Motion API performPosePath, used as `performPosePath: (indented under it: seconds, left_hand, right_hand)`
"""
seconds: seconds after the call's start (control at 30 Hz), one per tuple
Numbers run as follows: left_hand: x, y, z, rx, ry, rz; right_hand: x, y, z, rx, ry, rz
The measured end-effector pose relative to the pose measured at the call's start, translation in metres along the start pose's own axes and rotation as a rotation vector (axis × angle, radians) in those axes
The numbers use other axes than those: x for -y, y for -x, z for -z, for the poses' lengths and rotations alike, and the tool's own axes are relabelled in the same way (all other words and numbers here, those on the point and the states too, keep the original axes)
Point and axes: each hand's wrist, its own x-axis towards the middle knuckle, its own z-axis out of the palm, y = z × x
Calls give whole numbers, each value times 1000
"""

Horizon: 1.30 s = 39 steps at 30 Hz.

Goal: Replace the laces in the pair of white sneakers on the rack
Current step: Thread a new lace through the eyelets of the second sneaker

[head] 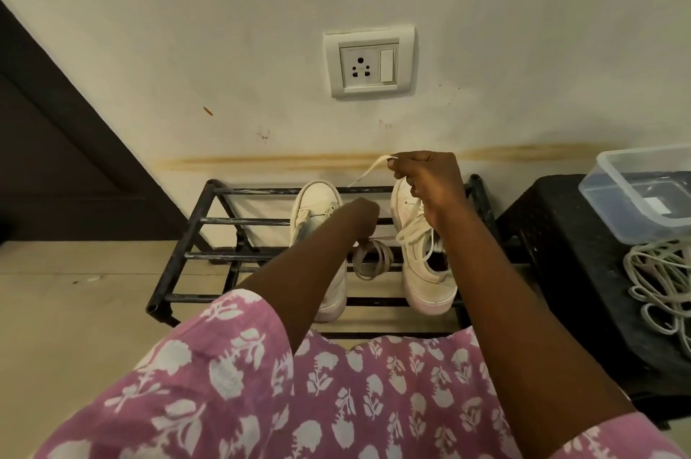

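Rack [232,221] bars free leftward, black crate [561,253] close right

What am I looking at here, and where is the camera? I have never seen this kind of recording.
There is no machine. One camera sits on a person's head and looks down at their two bare hands. In front, against the wall, stands a black rack with two white sneakers on it. The left sneaker is partly behind an arm, and the right sneaker is loosely laced. The right hand, raised, pinches a lace end. The left hand, lower and between the shoes, holds a coil of lace that hangs below it. To the right, a black stool carries a clear box and loose white laces.
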Motion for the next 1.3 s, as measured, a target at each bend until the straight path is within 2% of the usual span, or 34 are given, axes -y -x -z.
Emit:
performPosePath:
  seconds: [0.17,0.23,0.37,0.5,0.7,0.87,1.07,1.3]
  left_hand:
    - [14,2,25,-57,139,40]
    - [28,5,32,-168,131,42]
    - [65,11,37,-438,106,162]
    - [79,20,36,-384,155,202]
    - [85,18,23,-380,282,202]
    - [87,22,20,-388,391,152]
    - [89,26,13,-451,599,142]
    - [90,27,10,-463,613,131]
  right_hand:
    - [0,-2,-15,3,130,2]
    - [-2,0,-22,16,134,-23]
    - [-7,-2,-38,44,-37,-147]
    - [-21,-7,-52,58,-38,-281]
    - [-40,-9,-60,34,207,-226]
    - [-51,-6,-65,181,38,-313]
    - [-57,-5,-71,207,231,-154]
    - [-56,-6,-74,175,609,92]
